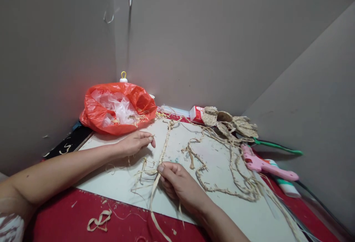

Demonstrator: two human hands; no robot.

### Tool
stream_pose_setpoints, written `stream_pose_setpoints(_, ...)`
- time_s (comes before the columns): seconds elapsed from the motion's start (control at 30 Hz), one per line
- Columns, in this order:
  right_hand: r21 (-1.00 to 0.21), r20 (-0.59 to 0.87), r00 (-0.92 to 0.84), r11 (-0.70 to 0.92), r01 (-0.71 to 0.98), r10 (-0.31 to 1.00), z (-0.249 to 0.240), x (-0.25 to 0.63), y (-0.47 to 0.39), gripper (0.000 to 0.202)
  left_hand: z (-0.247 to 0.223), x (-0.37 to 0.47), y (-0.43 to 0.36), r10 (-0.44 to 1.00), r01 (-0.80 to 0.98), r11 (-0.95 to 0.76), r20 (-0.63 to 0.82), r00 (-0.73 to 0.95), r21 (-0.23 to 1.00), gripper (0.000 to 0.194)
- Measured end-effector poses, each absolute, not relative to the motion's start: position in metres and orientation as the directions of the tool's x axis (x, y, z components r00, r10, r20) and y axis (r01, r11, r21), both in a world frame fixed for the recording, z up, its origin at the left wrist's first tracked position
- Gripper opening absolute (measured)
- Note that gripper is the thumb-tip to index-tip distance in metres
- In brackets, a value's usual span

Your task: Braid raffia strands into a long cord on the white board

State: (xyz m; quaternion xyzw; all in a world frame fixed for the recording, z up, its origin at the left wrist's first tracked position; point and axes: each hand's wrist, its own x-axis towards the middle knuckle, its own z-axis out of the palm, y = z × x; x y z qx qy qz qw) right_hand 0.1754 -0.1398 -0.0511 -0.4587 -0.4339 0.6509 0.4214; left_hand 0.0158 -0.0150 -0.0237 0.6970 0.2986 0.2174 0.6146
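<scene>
**Straw braid pinned on the white board**

The right hand [177,182] pinched the braided straw [163,149] between thumb and fingers, low on the white board [222,205]. The left hand [135,142] lay on loose strands near the orange bag [116,108], fingers relaxed, gripping nothing.

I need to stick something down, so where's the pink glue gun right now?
In the head view, the pink glue gun lies at the right edge of the white board, beyond the right hand, just below the woven straw pieces.
</scene>
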Motion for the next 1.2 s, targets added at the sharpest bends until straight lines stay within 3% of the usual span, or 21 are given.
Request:
stream_pose_setpoints(0.23,-0.953,-0.224,-0.173,-0.252,-0.167,0.959,-0.056,0.170,-0.141,0.042,-0.026,0.015,-0.017,0.631,0.133,-0.427,0.189,0.752,0.895,0.026)
stream_pose_setpoints(0.43,-0.966,-0.210,-0.134,-0.227,-0.127,0.969,-0.059,0.168,-0.143,0.042,-0.032,0.018,-0.017,0.630,0.147,-0.599,0.350,0.693,0.787,0.023)
stream_pose_setpoints(0.63,-0.968,-0.221,-0.110,-0.231,-0.096,0.969,-0.058,0.167,-0.144,0.044,-0.014,0.013,-0.033,0.671,0.128,-0.559,0.356,0.650,0.819,0.028)
stream_pose_setpoints(0.87,-0.978,-0.179,-0.062,-0.184,-0.094,0.982,-0.054,0.165,-0.143,0.045,-0.008,0.012,-0.035,0.663,0.047,-0.399,0.252,0.705,0.916,0.035)
stream_pose_setpoints(1.1,-0.989,-0.135,-0.075,-0.139,-0.053,0.988,-0.050,0.165,-0.141,0.048,0.020,0.005,-0.067,0.520,-0.047,-0.221,0.158,0.839,0.974,0.031)
stream_pose_setpoints(1.2,-0.991,-0.129,-0.087,-0.132,-0.030,0.988,-0.051,0.167,-0.140,0.048,0.036,-0.004,-0.096,0.365,-0.077,-0.371,0.222,0.904,0.925,0.028)
